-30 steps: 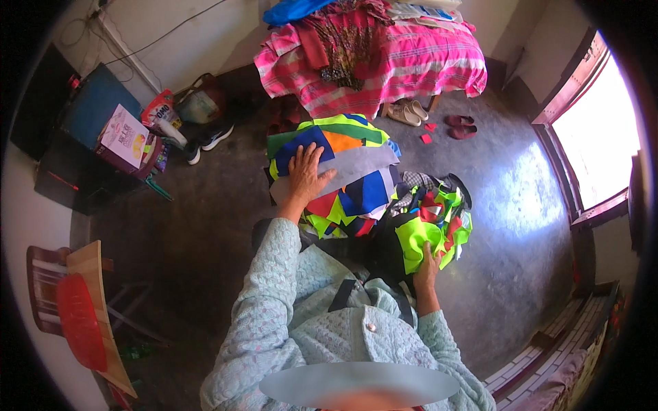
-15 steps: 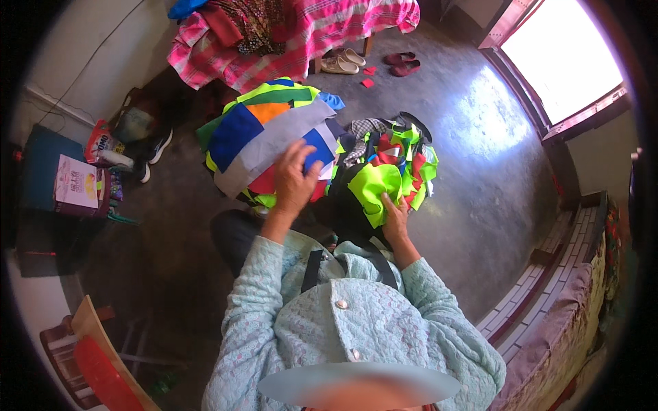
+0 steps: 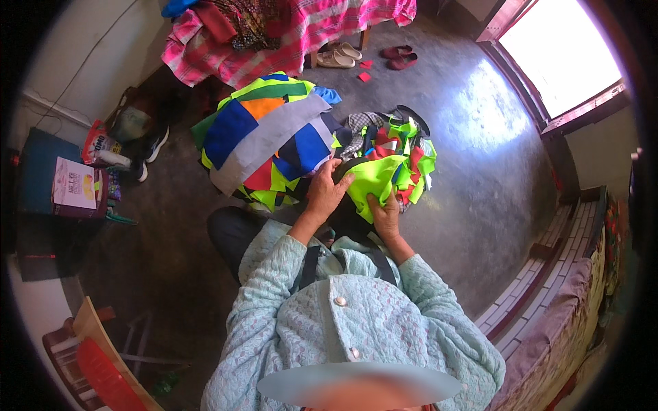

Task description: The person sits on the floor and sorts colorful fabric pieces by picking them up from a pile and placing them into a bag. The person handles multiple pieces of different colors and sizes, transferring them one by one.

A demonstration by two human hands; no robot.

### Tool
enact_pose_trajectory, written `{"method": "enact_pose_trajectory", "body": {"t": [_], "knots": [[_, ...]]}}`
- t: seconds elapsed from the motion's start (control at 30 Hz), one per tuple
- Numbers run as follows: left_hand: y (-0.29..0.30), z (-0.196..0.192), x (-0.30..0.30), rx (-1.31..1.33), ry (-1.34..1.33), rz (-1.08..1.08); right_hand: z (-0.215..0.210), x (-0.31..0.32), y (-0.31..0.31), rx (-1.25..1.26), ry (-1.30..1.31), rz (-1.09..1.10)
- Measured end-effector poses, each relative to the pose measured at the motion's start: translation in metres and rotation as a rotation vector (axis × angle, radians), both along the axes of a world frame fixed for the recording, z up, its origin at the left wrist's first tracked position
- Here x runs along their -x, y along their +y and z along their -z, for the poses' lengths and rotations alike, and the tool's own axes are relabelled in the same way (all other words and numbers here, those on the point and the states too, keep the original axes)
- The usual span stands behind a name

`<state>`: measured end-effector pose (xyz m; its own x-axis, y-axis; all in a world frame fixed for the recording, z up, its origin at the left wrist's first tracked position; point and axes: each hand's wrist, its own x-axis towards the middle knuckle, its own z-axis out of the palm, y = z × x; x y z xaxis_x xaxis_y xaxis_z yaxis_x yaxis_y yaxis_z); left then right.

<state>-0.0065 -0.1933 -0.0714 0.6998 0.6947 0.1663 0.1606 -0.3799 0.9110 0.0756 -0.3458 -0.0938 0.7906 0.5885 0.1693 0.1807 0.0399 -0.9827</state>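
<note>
Lime-green cloth piece (image 3: 375,175): just beyond both hands' fingers (image 3: 373,203), long axis unclear; right hand (image 3: 387,216) nearer, pinching its near edge; left hand (image 3: 326,194) at its left edge, grip indiscernible.

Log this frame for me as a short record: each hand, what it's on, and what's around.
Right hand: pinching the lower edge of a yellow-green cloth
Left hand: at that cloth's left edge; grip unclear
Ahead, to the left: large cloth pile, with blue, grey, orange, green and red pieces
Beyond the held cloth: smaller scrap heap, mixed colours
Floor ahead: beige shoes, dark red shoes, red scraps
Far right: bright opening
</note>
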Motion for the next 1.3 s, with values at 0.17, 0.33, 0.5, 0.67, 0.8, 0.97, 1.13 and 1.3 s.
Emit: {"method": "enact_pose_trajectory", "body": {"t": [0.17, 0.33, 0.5, 0.67, 0.8, 0.97, 1.13, 1.3], "knots": [[-0.012, -0.037, 0.022, -0.01, 0.037, 0.053, -0.007, 0.01, 0.002, 0.326, -0.479, -0.084], [-0.019, -0.031, 0.036, 0.167, 0.029, 0.155, -0.016, 0.013, 0.004, 0.341, -0.802, -0.265], [-0.018, -0.005, 0.033, 0.18, -0.024, -0.099, -0.027, 0.014, 0.001, 0.424, -0.818, -0.336], [-0.008, -0.011, 0.047, 0.47, -0.235, -0.204, -0.034, 0.012, -0.014, 0.357, -0.695, -0.31], [-0.006, -0.028, 0.055, 0.719, -0.467, -0.163, -0.026, 0.005, -0.02, 0.323, -0.639, -0.318], [-0.003, -0.035, 0.06, 0.697, -0.501, -0.165, -0.041, 0.006, -0.02, 0.35, -0.467, -0.327], [0.001, -0.042, 0.062, 0.643, -0.539, -0.193, -0.029, 0.002, -0.016, 0.452, -0.33, -0.137], [0.009, -0.061, 0.06, 0.512, -0.417, -0.173, -0.011, 0.003, -0.015, 0.582, -0.621, 0.003]]}}
